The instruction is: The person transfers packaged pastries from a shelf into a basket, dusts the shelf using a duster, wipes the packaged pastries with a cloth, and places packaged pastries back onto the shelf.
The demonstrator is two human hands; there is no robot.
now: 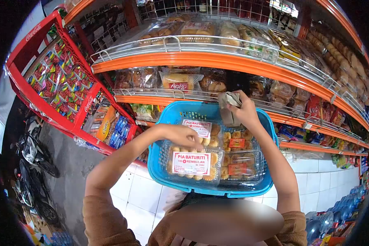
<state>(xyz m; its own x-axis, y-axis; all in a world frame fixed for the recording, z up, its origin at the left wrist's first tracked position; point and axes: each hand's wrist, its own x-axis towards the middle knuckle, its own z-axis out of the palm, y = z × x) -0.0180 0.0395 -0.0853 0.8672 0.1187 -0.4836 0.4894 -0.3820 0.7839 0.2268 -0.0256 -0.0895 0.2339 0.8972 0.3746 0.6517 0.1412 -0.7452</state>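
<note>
A blue plastic basket stands in front of me, holding clear boxes of small round pastries. One pastry box in front has a white label reading "PIA BATURITI"; another labelled pastry box lies behind it. My left hand is over these two boxes with fingers loosely bent and pointing down; whether they touch a lid is unclear. Pastry boxes with red labels lie on the right side. My right hand, above the basket's back right, grips a folded greyish-green thing whose kind I cannot make out.
Orange-edged shelves with packaged bread run behind the basket. A red Coca-Cola rack of small packets stands to the left. Parked motorcycles are farther left. Water cups are stacked at lower right on the white tiled floor.
</note>
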